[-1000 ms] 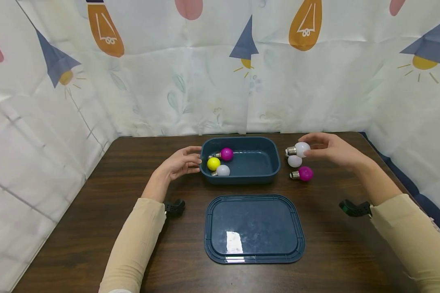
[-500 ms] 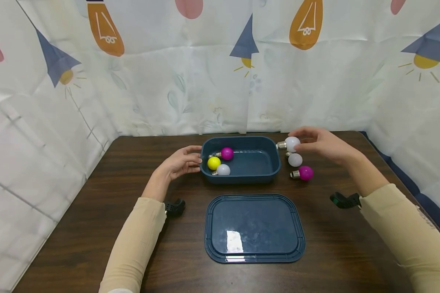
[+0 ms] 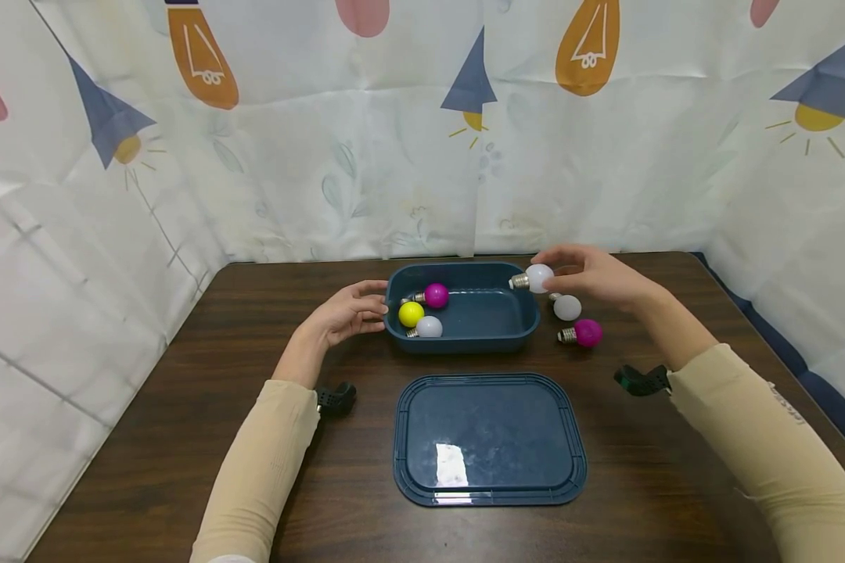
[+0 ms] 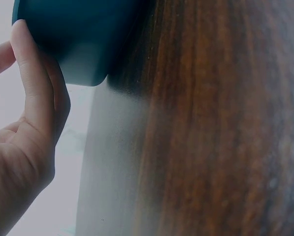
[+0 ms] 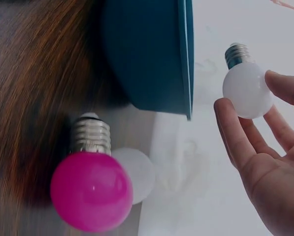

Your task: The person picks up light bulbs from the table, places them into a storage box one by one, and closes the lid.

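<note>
My right hand (image 3: 595, 275) pinches a white light bulb (image 3: 539, 278) by its globe, over the right end of the dark blue box (image 3: 465, 345). In the right wrist view the bulb's metal screw base points away from the palm. My left hand (image 3: 348, 314) touches the box's left end with fairly straight fingers. Inside the box, towards the left, lie a magenta bulb (image 3: 436, 295), a yellow bulb (image 3: 411, 314) and a white bulb (image 3: 429, 327); a further metal base shows behind the yellow one. Outside to the right lie another white bulb (image 3: 567, 308) and a magenta bulb (image 5: 91, 191).
A dark blue lid (image 3: 489, 438) lies flat on the brown wooden table (image 3: 310, 500) in front of the box. A printed white curtain (image 3: 394, 156) hangs behind the table and along both sides. Each wrist wears a black strap (image 3: 336, 399).
My right hand has carried the white bulb leftward from beside the loose bulbs to over the box's right end. The left hand stays at the box.
</note>
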A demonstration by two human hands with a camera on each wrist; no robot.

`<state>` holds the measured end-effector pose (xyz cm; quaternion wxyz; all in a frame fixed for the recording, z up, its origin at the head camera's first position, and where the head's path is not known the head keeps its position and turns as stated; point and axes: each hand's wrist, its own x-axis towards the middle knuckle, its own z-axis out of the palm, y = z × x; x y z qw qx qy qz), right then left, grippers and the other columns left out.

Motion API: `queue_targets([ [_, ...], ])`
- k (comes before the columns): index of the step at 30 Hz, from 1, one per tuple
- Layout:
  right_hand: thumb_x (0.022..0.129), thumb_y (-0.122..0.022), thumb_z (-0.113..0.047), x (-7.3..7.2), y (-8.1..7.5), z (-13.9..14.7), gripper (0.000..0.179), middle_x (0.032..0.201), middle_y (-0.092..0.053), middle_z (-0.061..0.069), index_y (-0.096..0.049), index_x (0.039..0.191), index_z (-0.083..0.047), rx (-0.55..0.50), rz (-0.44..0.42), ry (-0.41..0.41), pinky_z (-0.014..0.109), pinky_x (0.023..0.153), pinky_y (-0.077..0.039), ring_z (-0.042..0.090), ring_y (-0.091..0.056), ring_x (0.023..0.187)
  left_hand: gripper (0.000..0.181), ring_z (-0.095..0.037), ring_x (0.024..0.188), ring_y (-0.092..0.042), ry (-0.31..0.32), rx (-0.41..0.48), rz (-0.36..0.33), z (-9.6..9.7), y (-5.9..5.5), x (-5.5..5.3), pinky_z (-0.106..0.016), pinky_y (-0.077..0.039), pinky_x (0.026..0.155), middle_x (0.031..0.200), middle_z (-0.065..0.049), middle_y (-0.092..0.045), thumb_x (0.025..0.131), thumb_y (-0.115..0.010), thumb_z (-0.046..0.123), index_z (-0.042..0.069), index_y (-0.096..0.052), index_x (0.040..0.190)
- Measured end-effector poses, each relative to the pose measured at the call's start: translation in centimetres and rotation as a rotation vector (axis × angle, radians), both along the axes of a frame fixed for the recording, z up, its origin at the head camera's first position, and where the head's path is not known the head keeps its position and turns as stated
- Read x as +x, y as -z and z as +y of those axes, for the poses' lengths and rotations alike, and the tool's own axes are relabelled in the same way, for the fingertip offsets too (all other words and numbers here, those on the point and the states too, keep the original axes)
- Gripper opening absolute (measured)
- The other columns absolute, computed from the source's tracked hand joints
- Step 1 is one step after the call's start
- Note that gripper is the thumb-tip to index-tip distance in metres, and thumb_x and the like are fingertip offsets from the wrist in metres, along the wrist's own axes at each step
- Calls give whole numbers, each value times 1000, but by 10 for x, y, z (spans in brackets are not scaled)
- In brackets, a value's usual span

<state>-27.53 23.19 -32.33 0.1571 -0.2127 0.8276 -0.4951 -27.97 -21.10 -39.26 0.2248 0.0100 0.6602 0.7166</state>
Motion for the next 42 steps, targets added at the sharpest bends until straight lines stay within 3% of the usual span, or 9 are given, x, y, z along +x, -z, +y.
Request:
queue_targets([
  [14,99,-71,-19,-9,6,-26,41,140,-55,10,-60,137,-7,-21,-15,-28,46,93,-51,28,-57,121,62,-16,82,-69,11,8,7,-1,1,1,-29,-62,76,136,-20,-46,100,-58,-5,5,-33,156],
  [24,99,-71,-18,-13,12,-43,45,148,-49,10,-58,140,-6,-68,-64,-35,59,105,-44,31,-51,131,61,-17,82,-69,-6,8,1,0,0,1,-30,-62,75,136,-21,-48,100,-58,-5,7,-35,155],
  [42,99,-71,-18,-16,23,-60,43,143,-51,14,-58,139,-6,-28,-54,-58,59,106,-43,38,-52,122,63,-17,82,-68,2,7,8,0,0,0,-29,-62,75,137,-21,-47,99,-59,-5,6,-34,156],
])
